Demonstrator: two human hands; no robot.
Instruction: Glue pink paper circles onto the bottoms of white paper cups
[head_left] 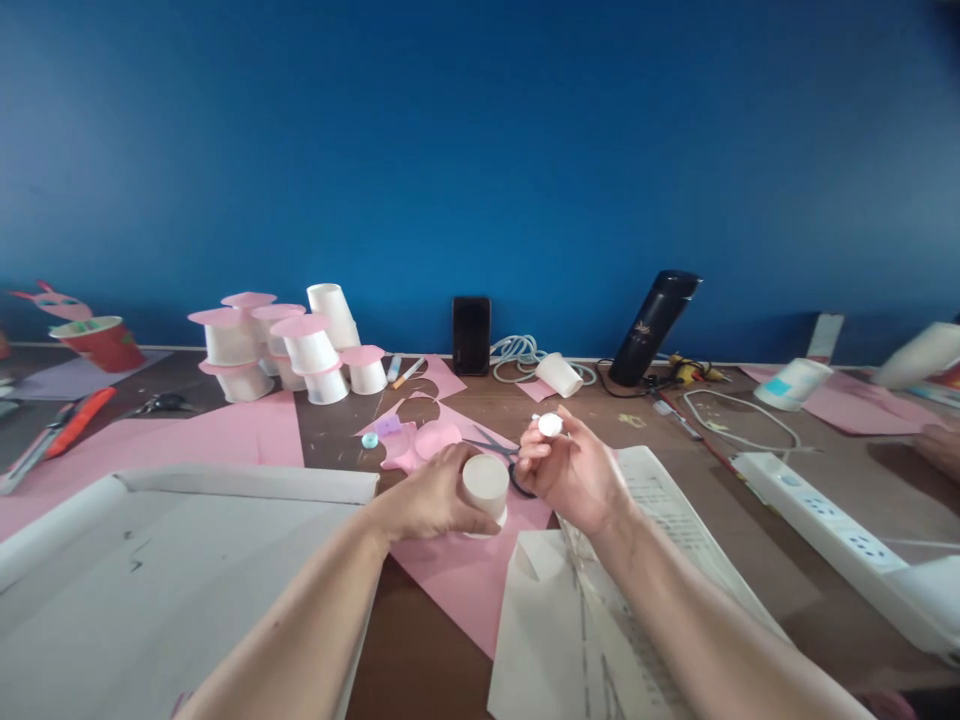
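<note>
My left hand (442,492) is wrapped round a white paper cup (485,482), base up, held above a pink paper sheet (472,590). To its right, my right hand (574,468) is raised, pinching a small white round-faced object (550,425); its kind is not clear. Black-handled scissors (491,440) lie behind the cup, partly hidden by my right hand. Pink paper cutouts (437,437) and a small light-blue ring-shaped piece (370,440) sit just beyond my left hand.
Stacked cups with pink paper discs (300,345) stand at the back left. A phone (471,335) and black bottle (652,328) lean by the blue wall. A power strip (832,540) lies right, near another person's hand (941,450). A box cutter (56,440) lies left.
</note>
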